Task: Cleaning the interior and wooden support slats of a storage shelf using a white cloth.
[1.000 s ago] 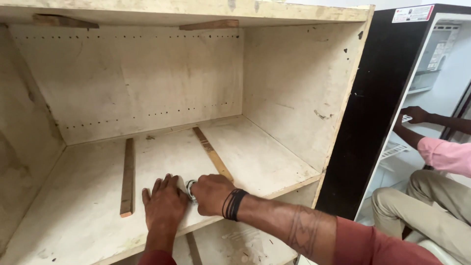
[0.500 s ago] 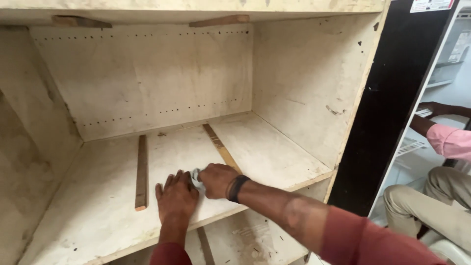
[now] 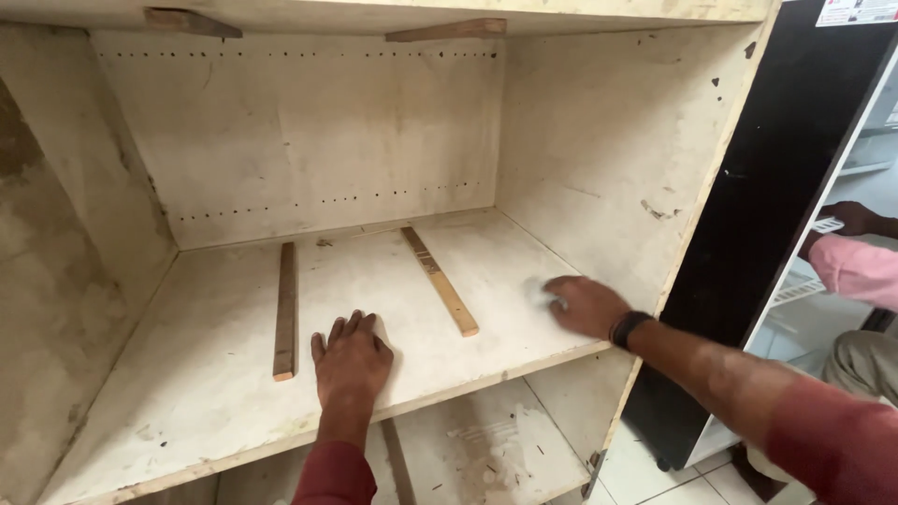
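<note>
A worn cream cabinet stands open in front of me, with a dirty shelf board (image 3: 215, 365). My left hand (image 3: 351, 360) lies flat on the shelf, fingers apart, between two wooden strips (image 3: 285, 309) (image 3: 440, 281). My right hand (image 3: 585, 304), with a dark band on the wrist, presses a small pale cloth (image 3: 541, 292) onto the shelf close to the right side wall.
The right side wall (image 3: 617, 159) and the back panel (image 3: 309, 140) box in the shelf. A lower shelf (image 3: 486, 449) shows below. A black appliance (image 3: 748, 243) stands to the right, and another person in a pink sleeve (image 3: 856, 266) sits beyond it.
My right hand has slid with the cloth from beside my left hand to the right end of the shelf. The left hand stays flat on the board. The view has shifted left.
</note>
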